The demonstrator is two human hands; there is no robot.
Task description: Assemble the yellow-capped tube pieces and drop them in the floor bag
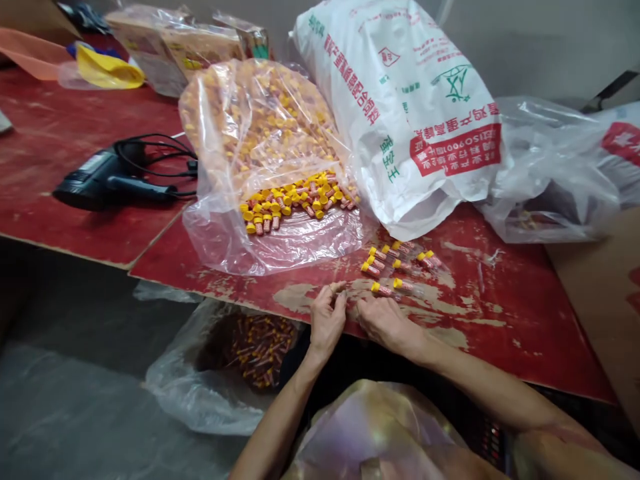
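Over the front edge of the red table, my left hand point(327, 317) has its thumb and fingertips pressed together. Close by on its right, my right hand point(387, 325) is curled closed with the knuckles up. Whatever lies between the fingers of either hand is too small or hidden to make out. Just beyond my right hand are several small yellow-capped vials point(384, 289) with red-and-white contents, some with clear film sleeves. An open clear plastic bag point(225, 233) farther back spills many yellow-capped vials point(293, 199) toward me.
A dark heat gun point(95, 180) with a coiled cord lies at the left. A large white printed sack point(400, 100) leans behind the loose vials. Below the table edge stands a plastic-lined container point(175, 393) of vials. Cardboard point(600, 300) borders the right side.
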